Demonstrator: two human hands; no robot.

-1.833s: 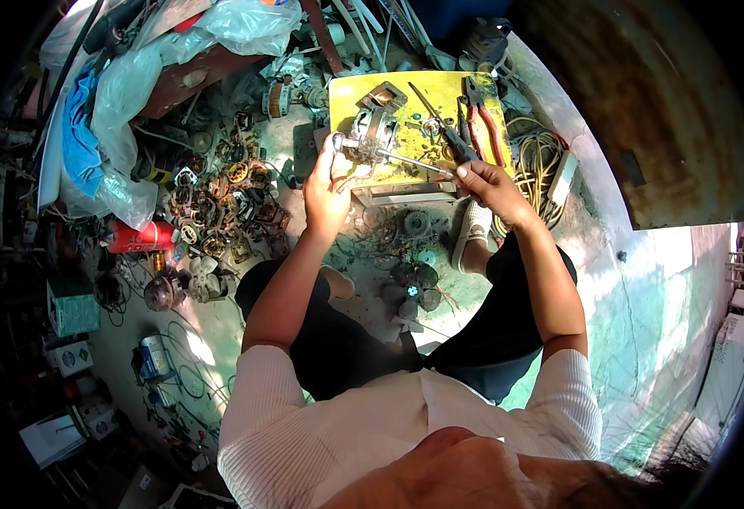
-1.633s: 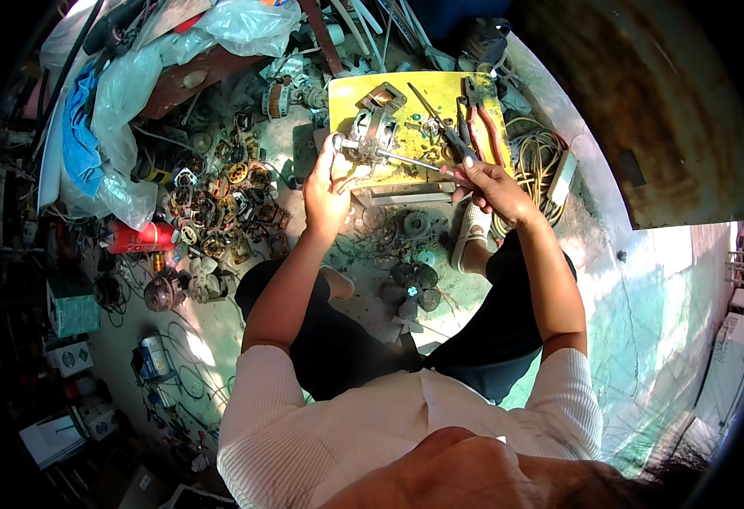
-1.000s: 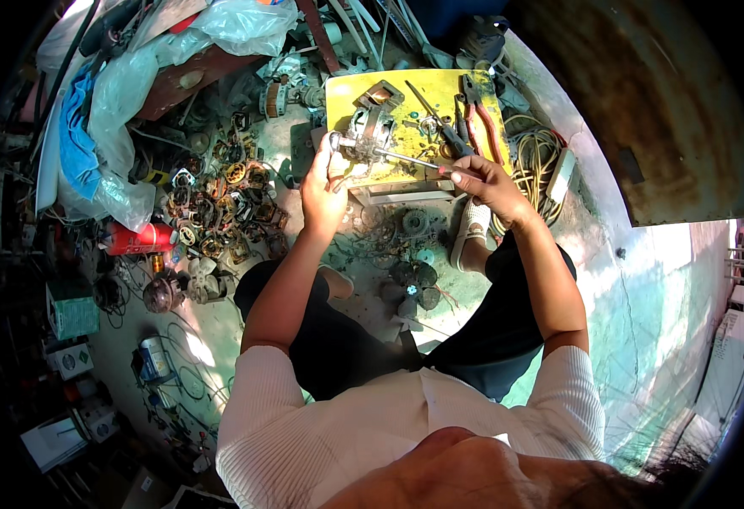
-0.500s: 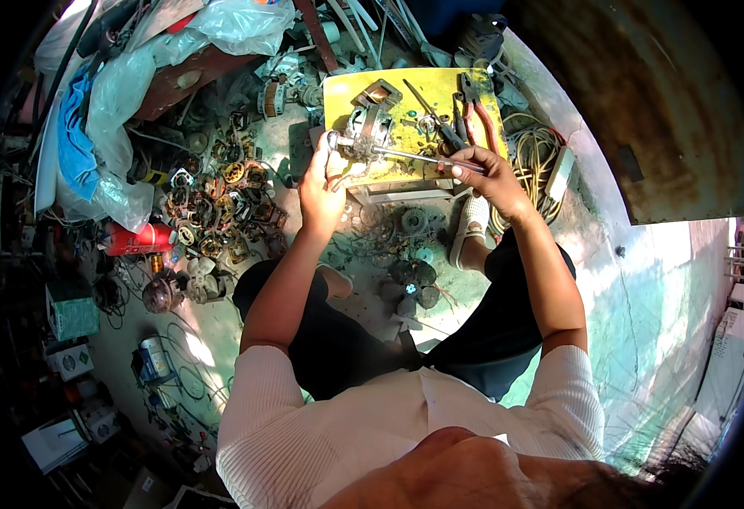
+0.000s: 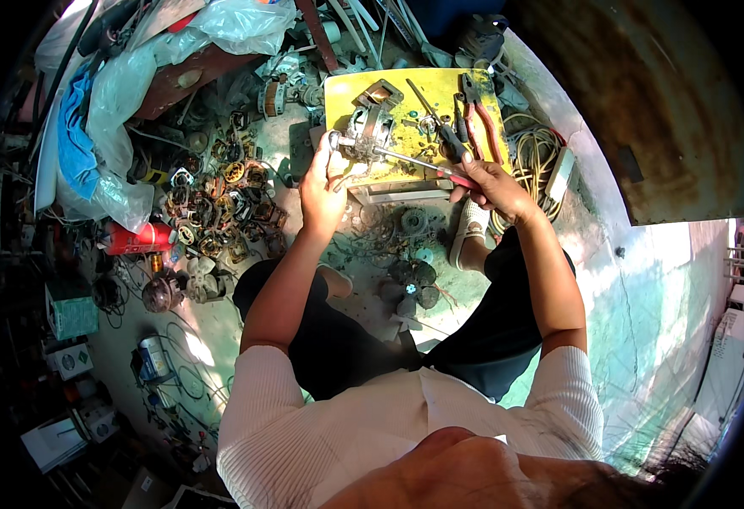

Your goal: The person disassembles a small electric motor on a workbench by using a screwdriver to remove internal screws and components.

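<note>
A small metal electric motor (image 5: 370,127) stands on a yellow board (image 5: 346,89) in front of me. My left hand (image 5: 322,193) is closed on its left end, with the thumb and fingers around a round metal part. My right hand (image 5: 501,188) grips the red handle of a screwdriver (image 5: 412,159). The long shaft runs leftward and its tip meets the motor's near right side; the exact contact spot is too small to make out. Behind the motor lies a squarish metal core (image 5: 380,93). Red-handled pliers (image 5: 480,119) and a black-handled tool (image 5: 451,142) rest right of the motor.
Several motor parts and copper coils (image 5: 227,199) are heaped on the floor at left, near a red cylinder (image 5: 138,238). A coiled cable (image 5: 535,165) lies right of the board. Between my feet are a dark fan blade (image 5: 412,284) and loose wires. A rusty panel (image 5: 669,110) hangs upper right.
My right hand has slid back and right along the screwdriver, so more of its red handle shows. The shaft still reaches the motor, and my left hand keeps its place.
</note>
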